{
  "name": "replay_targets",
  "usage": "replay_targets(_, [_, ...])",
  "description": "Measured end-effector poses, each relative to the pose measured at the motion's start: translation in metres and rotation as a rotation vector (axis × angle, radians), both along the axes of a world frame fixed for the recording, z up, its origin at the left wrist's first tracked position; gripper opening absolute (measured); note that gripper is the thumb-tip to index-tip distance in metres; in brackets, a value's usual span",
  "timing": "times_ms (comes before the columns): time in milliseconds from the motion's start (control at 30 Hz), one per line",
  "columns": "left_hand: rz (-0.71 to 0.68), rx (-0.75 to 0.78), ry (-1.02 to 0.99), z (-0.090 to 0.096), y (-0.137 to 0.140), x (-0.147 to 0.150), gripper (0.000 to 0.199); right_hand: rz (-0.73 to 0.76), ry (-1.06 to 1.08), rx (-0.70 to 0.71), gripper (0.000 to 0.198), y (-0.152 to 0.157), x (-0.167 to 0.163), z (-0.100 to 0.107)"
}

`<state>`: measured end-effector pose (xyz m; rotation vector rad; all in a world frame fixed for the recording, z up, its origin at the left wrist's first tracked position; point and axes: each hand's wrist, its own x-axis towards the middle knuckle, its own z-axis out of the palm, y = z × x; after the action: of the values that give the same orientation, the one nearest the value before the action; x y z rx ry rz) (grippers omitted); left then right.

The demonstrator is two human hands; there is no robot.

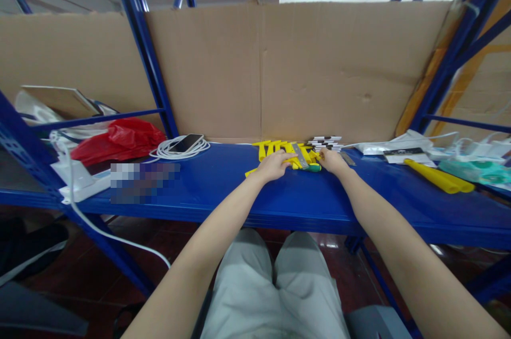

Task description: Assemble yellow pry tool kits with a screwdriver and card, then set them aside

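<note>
Both hands are at a cluster of yellow plastic pieces (275, 146) on the blue shelf, near the cardboard wall. My left hand (274, 166) lies over the left part of the cluster, its fingers closed on a yellow piece whose shape is mostly covered. Just to the right, my right hand (334, 161) pinches the end of a small yellow piece. Between the hands a flat grey metal strip (300, 156) lies slantwise over the yellow pieces. A green-ended object (314, 167) sits below it. Behind the right hand is a stack of black-and-white items (325, 143).
A grey metal plate (347, 158) lies right of my right hand. Yellow tubes (439, 176) and plastic bags (475, 168) are farther right. On the left are a phone (189, 143) on a coiled white cable (170, 148), a red bag (123, 141) and a blue upright (146, 46).
</note>
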<state>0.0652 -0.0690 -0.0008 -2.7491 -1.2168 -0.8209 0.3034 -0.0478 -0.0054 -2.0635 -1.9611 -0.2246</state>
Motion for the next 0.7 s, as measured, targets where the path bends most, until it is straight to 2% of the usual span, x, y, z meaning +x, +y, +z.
replay_targets(200, [-0.008,0.002,0.001,0.000,0.001,0.000,0.038,-0.019,0.119,0.097,0.037,0.003,0.003,-0.003])
replay_targets(333, [-0.014,-0.001,-0.009,0.000,0.001,0.000,0.038,-0.070,0.342,0.231,0.030,0.007,0.010,-0.003])
replay_targets(433, [-0.025,0.001,-0.010,-0.001,0.002,0.000,0.039,-0.090,0.623,0.389,0.021,0.008,0.016,0.000])
replay_targets(533, [-0.030,-0.002,-0.006,-0.002,0.004,0.000,0.039,-0.104,1.006,0.490,0.017,0.006,0.017,0.007])
replay_targets(700, [-0.025,-0.002,0.006,-0.003,0.004,0.000,0.039,-0.076,1.550,0.443,0.019,-0.005,0.005,0.022])
